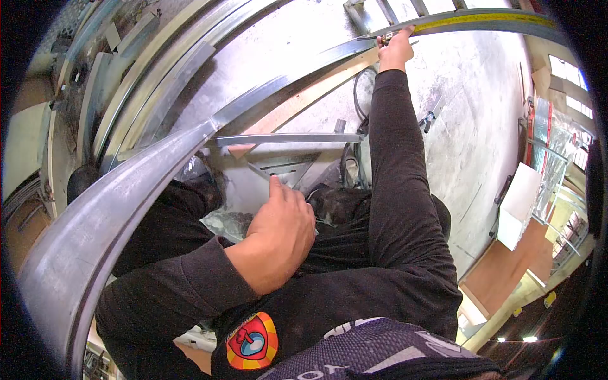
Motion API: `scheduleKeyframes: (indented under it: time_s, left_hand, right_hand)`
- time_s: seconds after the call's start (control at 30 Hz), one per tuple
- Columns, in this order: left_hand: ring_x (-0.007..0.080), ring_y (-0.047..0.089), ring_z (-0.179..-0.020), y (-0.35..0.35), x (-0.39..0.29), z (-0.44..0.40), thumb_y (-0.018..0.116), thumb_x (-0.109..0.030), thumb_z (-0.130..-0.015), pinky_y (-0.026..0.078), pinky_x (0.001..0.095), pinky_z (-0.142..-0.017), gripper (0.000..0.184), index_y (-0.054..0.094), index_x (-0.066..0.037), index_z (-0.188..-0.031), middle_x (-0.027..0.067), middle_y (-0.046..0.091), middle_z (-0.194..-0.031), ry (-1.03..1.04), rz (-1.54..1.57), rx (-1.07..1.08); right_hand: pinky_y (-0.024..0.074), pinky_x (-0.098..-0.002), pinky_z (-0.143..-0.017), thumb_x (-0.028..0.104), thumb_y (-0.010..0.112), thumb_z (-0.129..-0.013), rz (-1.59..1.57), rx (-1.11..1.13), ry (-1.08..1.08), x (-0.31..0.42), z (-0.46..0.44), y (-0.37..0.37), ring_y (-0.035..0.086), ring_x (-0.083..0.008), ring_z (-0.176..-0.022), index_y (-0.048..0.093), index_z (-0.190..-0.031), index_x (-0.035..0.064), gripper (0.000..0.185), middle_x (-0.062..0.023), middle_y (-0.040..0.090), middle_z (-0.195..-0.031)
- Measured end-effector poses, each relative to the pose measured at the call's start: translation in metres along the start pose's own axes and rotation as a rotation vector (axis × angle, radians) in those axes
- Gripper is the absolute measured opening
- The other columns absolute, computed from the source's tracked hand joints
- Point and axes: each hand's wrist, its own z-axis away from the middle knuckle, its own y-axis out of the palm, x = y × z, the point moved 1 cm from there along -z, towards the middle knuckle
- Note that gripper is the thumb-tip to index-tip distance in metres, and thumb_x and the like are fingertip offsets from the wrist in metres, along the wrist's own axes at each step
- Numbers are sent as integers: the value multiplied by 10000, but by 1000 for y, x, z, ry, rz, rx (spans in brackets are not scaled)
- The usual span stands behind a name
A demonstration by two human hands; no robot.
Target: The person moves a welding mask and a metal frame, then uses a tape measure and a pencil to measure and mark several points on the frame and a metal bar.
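My right hand (396,50) reaches far out at the top, its fingers pinched at the end of the yellow tape measure blade (484,20). The blade lies along a long metal tube (259,98), which curves through the wide view from lower left to upper right. A small metallic piece shows at my fingertips; I cannot make out what it is. My left hand (278,231) hovers over my lap, back upward, fingers loosely extended with nothing visible in them. Beyond it lies a flat metal triangle or plate (285,170), partly hidden.
A shorter metal bar (285,139) and a wooden strip (307,92) lie under the long tube. Long metal profiles (142,95) are stacked at left. A tool with a blue part (430,117) lies on the pale floor. At right are a white box (519,206) and a brown board (506,272).
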Motion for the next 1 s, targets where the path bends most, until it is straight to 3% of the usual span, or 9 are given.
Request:
scheduleKeyframes:
  time_s: [0.33, 0.43, 0.53, 0.67, 0.77, 0.83, 0.87, 1.0]
  left_hand:
    - [349, 580, -1070, -1, 0, 0, 462, -209, -910, 371, 522, -1005, 384, 580, -15, -1220, 209, 608, -1157, -20, 12, -15]
    - [352, 591, -1054, 6, 0, -1, 471, -201, -905, 376, 523, -1001, 377, 583, -19, -1216, 204, 615, -1147, -22, 7, -42]
    - [345, 604, -1027, 8, 3, 1, 477, -193, -902, 386, 517, -990, 373, 584, -23, -1216, 199, 621, -1141, -32, -1, -66]
    - [330, 611, -1005, 13, 11, 3, 471, -196, -909, 412, 510, -953, 341, 599, -40, -1185, 179, 633, -1106, -28, -23, -100]
    - [318, 616, -982, 8, 19, 6, 532, -225, -888, 445, 478, -897, 310, 613, -52, -1131, 154, 643, -1041, -41, 45, -38]
    - [310, 615, -966, 6, 24, 11, 650, -268, -820, 464, 449, -846, 342, 615, -51, -1081, 133, 643, -970, -51, 119, -69]
    - [312, 623, -942, 11, 27, 12, 749, -297, -733, 473, 434, -813, 423, 615, -45, -1046, 139, 642, -941, -60, 109, -113]
    - [334, 648, -862, 12, 32, 17, 771, -313, -723, 486, 462, -794, 413, 614, -43, -995, 162, 644, -894, -52, 136, -174]
  right_hand:
    - [534, -403, -541, 555, 578, -885, 25, -13, 12, -2, -5, -1, 593, -304, -770, 490, -1117, -54, 657, -171, 565, -1005]
    - [520, -368, -486, 538, 586, -888, 21, 40, -105, -16, -8, -7, 589, -261, -666, 515, -1010, -51, 605, -152, 584, -894]
    - [444, -305, -422, 405, 626, -911, -20, 55, -267, -32, 0, -14, 496, -144, -532, 480, -809, 7, 436, -73, 528, -667]
    - [443, -300, -424, 370, 641, -908, -41, 105, -341, -48, 20, -31, 470, -130, -512, 468, -774, 28, 406, -33, 494, -650]
    - [448, -300, -431, 352, 653, -902, -76, 169, -381, -50, 46, -39, 464, -130, -494, 487, -759, 34, 386, -36, 498, -642]
    - [407, -260, -432, 294, 656, -904, -65, 208, -434, -48, 70, -40, 449, -104, -496, 553, -781, 25, 313, -20, 510, -633]
    - [397, -252, -436, 285, 654, -906, -93, 278, -433, -46, 82, -41, 443, -94, -496, 559, -783, 26, 302, -9, 506, -626]
    - [394, -244, -447, 283, 657, -906, -70, 482, -454, -35, 133, -41, 432, -71, -496, 577, -804, 27, 287, 14, 500, -606]
